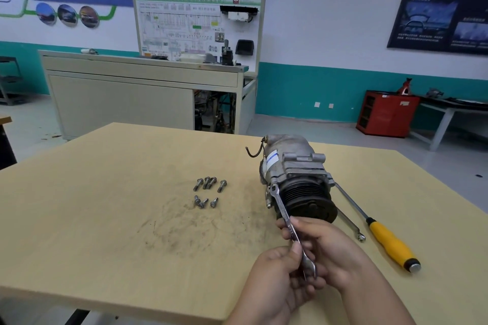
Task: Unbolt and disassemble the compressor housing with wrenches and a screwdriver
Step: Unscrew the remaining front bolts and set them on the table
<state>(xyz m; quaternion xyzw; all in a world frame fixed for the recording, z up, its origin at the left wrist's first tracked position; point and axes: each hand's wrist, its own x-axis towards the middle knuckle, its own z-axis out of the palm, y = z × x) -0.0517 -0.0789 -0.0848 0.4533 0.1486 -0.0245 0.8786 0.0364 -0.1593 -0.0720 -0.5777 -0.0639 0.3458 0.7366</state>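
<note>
The grey metal compressor (293, 166) lies on its side on the wooden table (105, 206), its black pulley (306, 200) facing me. A combination wrench (284, 212) has its ring end on a bolt at the housing's left flange. My left hand (277, 277) and my right hand (330, 250) both grip the wrench's lower shaft near its open end. A second wrench (351, 227) lies partly under the pulley on the right. Beside it lies a screwdriver (390, 243) with a yellow handle, its tip at the housing.
Several loose bolts (208, 191) lie in two rows on the table left of the compressor, above a patch of dirty smudges. Behind the table stand a grey training bench (142, 92) and a red cabinet (385, 113).
</note>
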